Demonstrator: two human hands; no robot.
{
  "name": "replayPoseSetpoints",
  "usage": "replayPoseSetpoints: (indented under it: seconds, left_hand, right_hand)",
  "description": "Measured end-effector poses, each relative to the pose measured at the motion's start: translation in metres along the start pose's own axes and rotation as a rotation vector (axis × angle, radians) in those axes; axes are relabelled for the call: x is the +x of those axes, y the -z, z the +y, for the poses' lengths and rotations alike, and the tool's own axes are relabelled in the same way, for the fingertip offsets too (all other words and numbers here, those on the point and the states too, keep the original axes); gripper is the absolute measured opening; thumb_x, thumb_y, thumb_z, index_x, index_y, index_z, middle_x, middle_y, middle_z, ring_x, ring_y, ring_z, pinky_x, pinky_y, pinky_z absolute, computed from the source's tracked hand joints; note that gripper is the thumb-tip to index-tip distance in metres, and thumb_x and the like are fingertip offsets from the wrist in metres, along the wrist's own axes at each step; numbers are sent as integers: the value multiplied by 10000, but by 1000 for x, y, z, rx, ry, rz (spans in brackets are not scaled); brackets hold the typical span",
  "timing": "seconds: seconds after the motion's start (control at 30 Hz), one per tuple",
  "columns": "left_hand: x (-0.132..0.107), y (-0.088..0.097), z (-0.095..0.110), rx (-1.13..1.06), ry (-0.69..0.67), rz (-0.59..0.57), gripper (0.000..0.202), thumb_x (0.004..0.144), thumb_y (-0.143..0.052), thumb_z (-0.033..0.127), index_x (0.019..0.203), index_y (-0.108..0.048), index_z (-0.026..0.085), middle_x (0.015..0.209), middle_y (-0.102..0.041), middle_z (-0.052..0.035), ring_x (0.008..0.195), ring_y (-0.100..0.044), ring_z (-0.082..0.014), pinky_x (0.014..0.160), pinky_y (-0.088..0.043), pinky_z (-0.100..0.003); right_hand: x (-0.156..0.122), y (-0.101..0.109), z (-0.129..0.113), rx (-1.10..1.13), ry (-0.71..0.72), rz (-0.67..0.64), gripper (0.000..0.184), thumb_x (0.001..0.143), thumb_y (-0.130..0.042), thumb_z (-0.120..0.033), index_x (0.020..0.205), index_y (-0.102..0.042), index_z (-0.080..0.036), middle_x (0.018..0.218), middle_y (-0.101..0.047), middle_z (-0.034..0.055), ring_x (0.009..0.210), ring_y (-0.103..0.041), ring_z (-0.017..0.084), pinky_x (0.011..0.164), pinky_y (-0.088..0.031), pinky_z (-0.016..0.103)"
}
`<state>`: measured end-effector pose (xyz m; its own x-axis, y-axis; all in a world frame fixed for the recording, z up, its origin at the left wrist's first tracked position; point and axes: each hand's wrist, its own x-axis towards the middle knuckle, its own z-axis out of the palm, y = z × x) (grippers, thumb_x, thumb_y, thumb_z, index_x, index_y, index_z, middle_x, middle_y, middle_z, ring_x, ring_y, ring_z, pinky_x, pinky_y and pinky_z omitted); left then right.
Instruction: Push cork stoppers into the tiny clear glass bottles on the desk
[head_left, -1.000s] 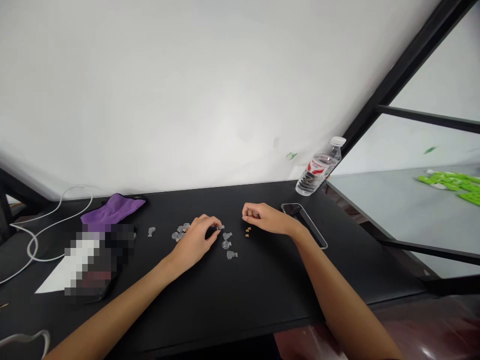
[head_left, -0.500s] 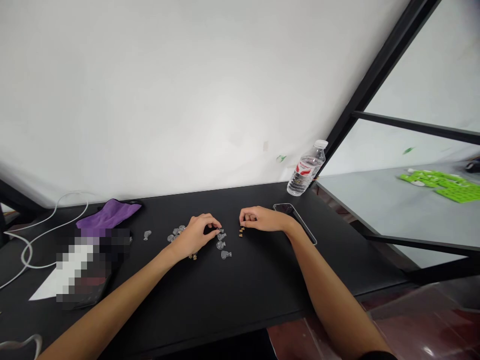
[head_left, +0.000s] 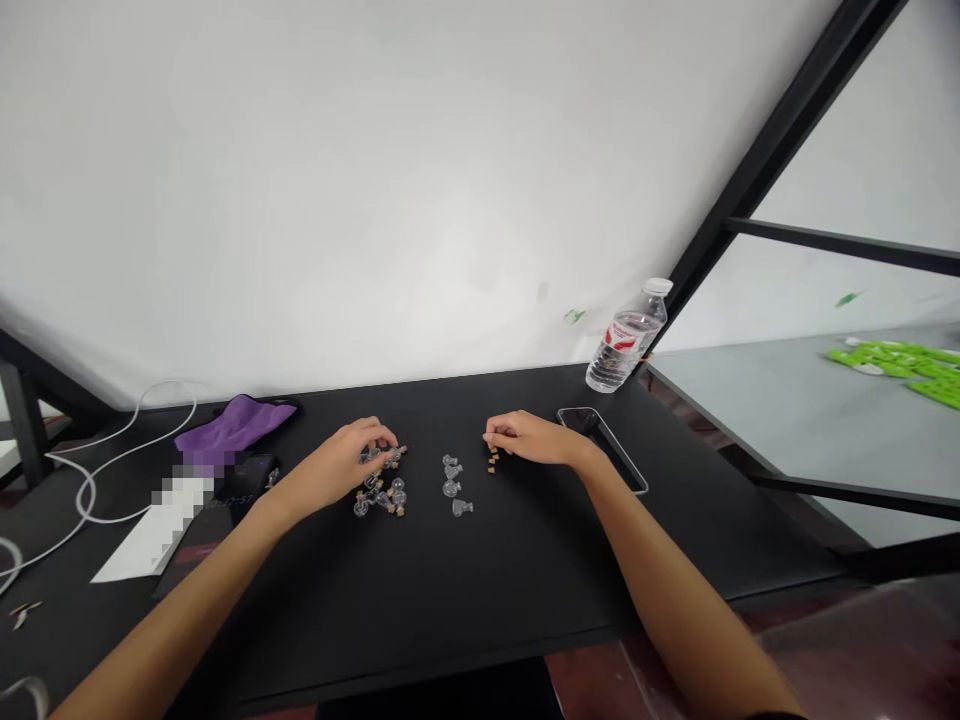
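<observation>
On the black table (head_left: 480,580) lie tiny clear glass vials. My left hand (head_left: 341,465) rests with curled fingers on a cluster of corked vials (head_left: 386,492), its fingertips pinched on one of them. Three uncorked vials (head_left: 452,484) lie apart in the middle. My right hand (head_left: 529,438) is closed in a loose fist, its fingertips touching a small pile of brown corks (head_left: 493,461); what it holds, if anything, is hidden.
A phone (head_left: 602,445) lies by my right wrist and a water bottle (head_left: 628,338) stands at the wall. To the left are a purple cloth (head_left: 234,424), a blurred dark object (head_left: 195,500) and a white cable (head_left: 90,470). A grey table (head_left: 810,420) with green parts (head_left: 900,360) adjoins on the right.
My left hand has moved left, from the uncorked vials to the corked cluster. My right hand has stayed by the corks. The camera has shifted a little.
</observation>
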<state>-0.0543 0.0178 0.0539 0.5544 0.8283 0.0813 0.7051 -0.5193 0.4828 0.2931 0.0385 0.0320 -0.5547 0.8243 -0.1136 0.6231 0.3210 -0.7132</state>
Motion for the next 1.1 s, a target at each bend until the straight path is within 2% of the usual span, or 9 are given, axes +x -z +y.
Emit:
replayPoseSetpoints:
  seconds: [0.17, 0.37, 0.43, 0.53, 0.63, 0.7, 0.83, 1.1]
  left_hand:
    - [2, -17, -2, 134, -1, 57, 145, 998, -569, 312, 1054, -691, 257, 1020, -682, -18, 999, -621, -226, 920, -431, -381]
    - [13, -28, 4, 219, -40, 93, 80, 943, -625, 221, 991, -687, 237, 916, -675, -5, 911, -623, -219, 859, -407, -387]
    - [15, -30, 8, 139, -57, 140, 117, 924, -623, 191, 1019, -679, 231, 932, -663, -7, 869, -628, -198, 865, -421, -382]
    - [16, -35, 20, -109, -90, 245, 130, 928, -619, 219, 1048, -670, 227, 958, -642, -21, 829, -617, -172, 822, -466, -338]
    - [16, -40, 38, -308, -115, 341, 81, 913, -677, 247, 992, -686, 234, 921, -636, -19, 810, -588, -164, 710, -452, -288]
    - [15, -43, 49, -381, -123, 385, 56, 898, -710, 250, 938, -682, 223, 893, -637, -18, 788, -569, -160, 706, -444, -286]
    - [14, -47, 61, -456, -106, 382, 60, 894, -728, 237, 914, -677, 213, 871, -645, -13, 787, -562, -156, 721, -446, -286]
    - [9, -51, 58, -502, 12, 290, 88, 898, -722, 248, 970, -672, 238, 893, -659, 4, 824, -596, -172, 729, -500, -295]
  right_hand:
    - [0, 0, -2, -19, 14, 33, 477, 1024, -454, -538, 791, -669, -183, 730, -623, 6, 649, -513, 153, 645, -378, 275]
    - [2, -3, -4, -9, 18, 139, 461, 1028, -447, -554, 852, -665, -188, 690, -529, -22, 659, -483, 153, 651, -362, 275]
    - [3, -5, -9, 3, 33, 186, 445, 1032, -446, -540, 849, -650, -189, 706, -525, -23, 665, -466, 149, 652, -356, 273]
    - [3, -14, -25, 39, 67, 219, 412, 1035, -458, -520, 854, -632, -193, 702, -500, -30, 647, -429, 140, 628, -338, 267]
    - [4, -27, -45, 128, 109, 155, 383, 1031, -469, -539, 916, -615, -205, 684, -479, -35, 629, -431, 142, 604, -349, 262]
    - [4, -34, -57, 154, 149, 130, 403, 1031, -462, -564, 906, -602, -207, 695, -478, -30, 640, -428, 145, 612, -351, 263]
    - [2, -39, -67, 153, 189, 107, 429, 1050, -435, -554, 819, -536, -206, 684, -434, -38, 629, -388, 138, 605, -317, 265]
    - [2, -34, -63, 77, 224, 43, 406, 1079, -384, -446, 749, -406, -211, 676, -378, -48, 640, -365, 135, 635, -308, 274]
